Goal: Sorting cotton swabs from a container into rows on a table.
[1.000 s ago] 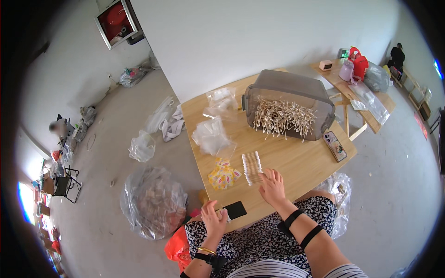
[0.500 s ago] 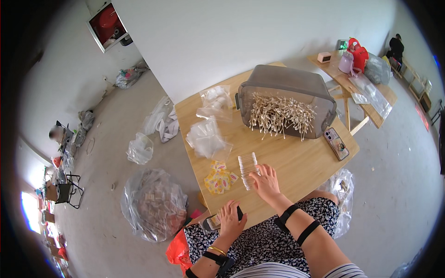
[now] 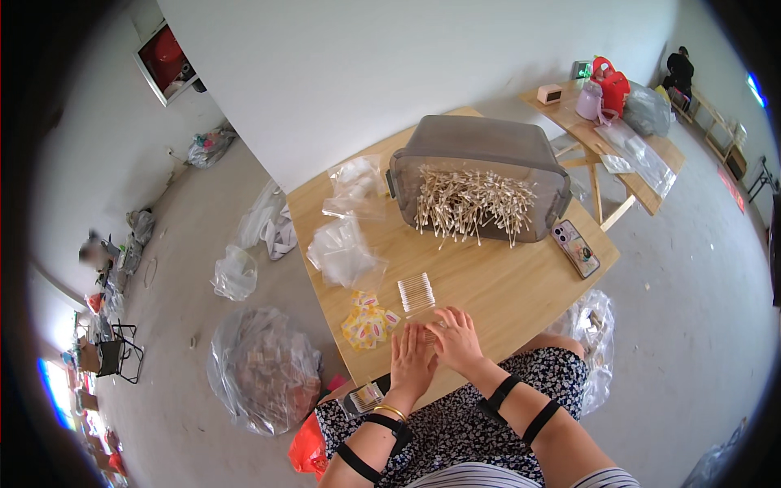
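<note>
A short row of cotton swabs (image 3: 417, 292) lies side by side on the wooden table (image 3: 504, 281). Just on its near side my two hands meet. My left hand (image 3: 412, 359) is stretched out, palm down, fingers close together. Bent fingers of my right hand (image 3: 458, 336) reach its fingertips, closing on a few swabs that are mostly hidden between the hands. Left of the row lies a pile of yellow and white paper labels (image 3: 368, 323). By my left wrist, at the table edge, sits a small clear pack of swabs (image 3: 365, 398).
A grey plastic bin (image 3: 488, 138) rests on its side, loose swabs (image 3: 472, 203) spilling toward me. Clear plastic bags (image 3: 342, 252) lie at the left, a phone (image 3: 576, 249) at the right. A large filled bag (image 3: 264, 370) stands on the floor. Behind is a second table (image 3: 643, 171).
My left hand has moved up and right from the pack at the table edge to meet my right hand. The swab row looks shorter, its near part now at my hands.
</note>
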The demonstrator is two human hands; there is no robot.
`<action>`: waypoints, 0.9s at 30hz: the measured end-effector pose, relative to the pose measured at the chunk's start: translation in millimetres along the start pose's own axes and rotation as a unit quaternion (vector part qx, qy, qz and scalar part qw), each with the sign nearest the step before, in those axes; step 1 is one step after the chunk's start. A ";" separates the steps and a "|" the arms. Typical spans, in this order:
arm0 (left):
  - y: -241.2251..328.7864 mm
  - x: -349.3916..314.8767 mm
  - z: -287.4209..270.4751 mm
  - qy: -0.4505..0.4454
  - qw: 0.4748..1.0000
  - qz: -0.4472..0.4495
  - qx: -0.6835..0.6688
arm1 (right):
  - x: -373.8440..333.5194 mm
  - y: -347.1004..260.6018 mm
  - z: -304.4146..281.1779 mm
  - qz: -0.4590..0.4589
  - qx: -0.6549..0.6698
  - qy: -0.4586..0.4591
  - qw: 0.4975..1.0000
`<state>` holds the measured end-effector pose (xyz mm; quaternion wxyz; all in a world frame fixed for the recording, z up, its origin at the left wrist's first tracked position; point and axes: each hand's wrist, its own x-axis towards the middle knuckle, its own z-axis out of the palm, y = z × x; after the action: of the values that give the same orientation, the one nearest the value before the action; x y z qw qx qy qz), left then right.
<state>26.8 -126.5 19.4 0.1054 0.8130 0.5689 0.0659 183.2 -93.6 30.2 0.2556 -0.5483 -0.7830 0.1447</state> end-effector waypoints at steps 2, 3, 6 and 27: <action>-0.4 -0.3 4.3 -0.009 1.000 0.000 0.017 | -2.9 2.4 -3.0 0.014 0.023 0.004 1.000; 0.2 0.1 4.2 -0.011 1.000 0.003 0.017 | -4.4 3.3 -4.1 0.025 0.044 0.007 0.999; 2.2 -1.0 3.9 -0.039 0.998 -0.005 0.042 | -10.4 16.5 -14.0 0.047 0.066 0.033 0.996; 14.9 19.4 8.7 -0.024 0.993 0.021 0.110 | -38.8 27.3 -8.3 0.061 -0.051 0.040 0.996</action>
<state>49.0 -114.0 14.5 0.0270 0.8330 0.5525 -0.0144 219.6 -120.4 13.9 0.2487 -0.6125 -0.7439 0.0977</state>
